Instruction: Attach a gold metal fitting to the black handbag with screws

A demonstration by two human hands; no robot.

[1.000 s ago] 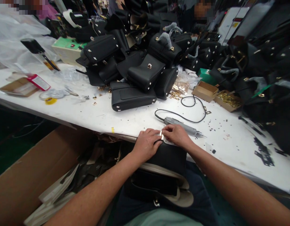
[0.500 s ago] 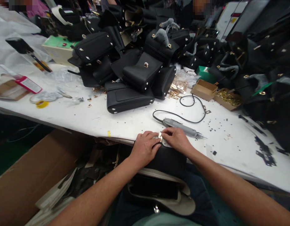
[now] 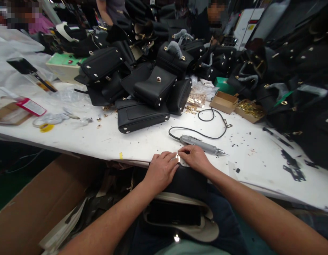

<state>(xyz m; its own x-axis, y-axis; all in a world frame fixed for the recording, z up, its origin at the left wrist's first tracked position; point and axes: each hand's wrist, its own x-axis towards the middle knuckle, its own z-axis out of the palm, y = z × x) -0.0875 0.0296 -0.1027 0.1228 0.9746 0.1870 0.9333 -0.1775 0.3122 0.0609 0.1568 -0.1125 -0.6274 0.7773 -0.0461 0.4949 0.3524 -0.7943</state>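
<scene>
Left hand: our left hand (image 3: 160, 171) lies palm down on the black bag (image 3: 189, 182) in our lap, fingers curled, their tips against the small metal clasp (image 3: 177, 156) at the bag's top edge.
Right hand: our right hand (image 3: 195, 158) meets it from 3 o'clock, thumb and forefinger pinched on the same clasp; we cannot tell how firmly.
Bag: it leans against the near edge of the table (image 3: 142, 140), at 6 o'clock in the view, its open mouth turned toward us.
Clasp risk: the piece is tiny and shiny, held only at the fingertips; we judge that it could slip and drop into the bag or down to the cardboard box (image 3: 33, 198) at 8 o'clock.
Alignment risk: if the left hand lets the flap shift, we think the clasp could seat crooked or scuff the leather.
Tool: the grey rotary tool (image 3: 199, 144) lies just beyond our right hand at 1 o'clock, its cord (image 3: 206, 124) looping away; a sleeve or wrist could nudge it, and it might roll.
Clutter: black offcuts (image 3: 293, 166) at 3 o'clock and loose brass fittings (image 3: 194, 102) by the bag pile (image 3: 145, 92) at 12 o'clock could get mixed in.
</scene>
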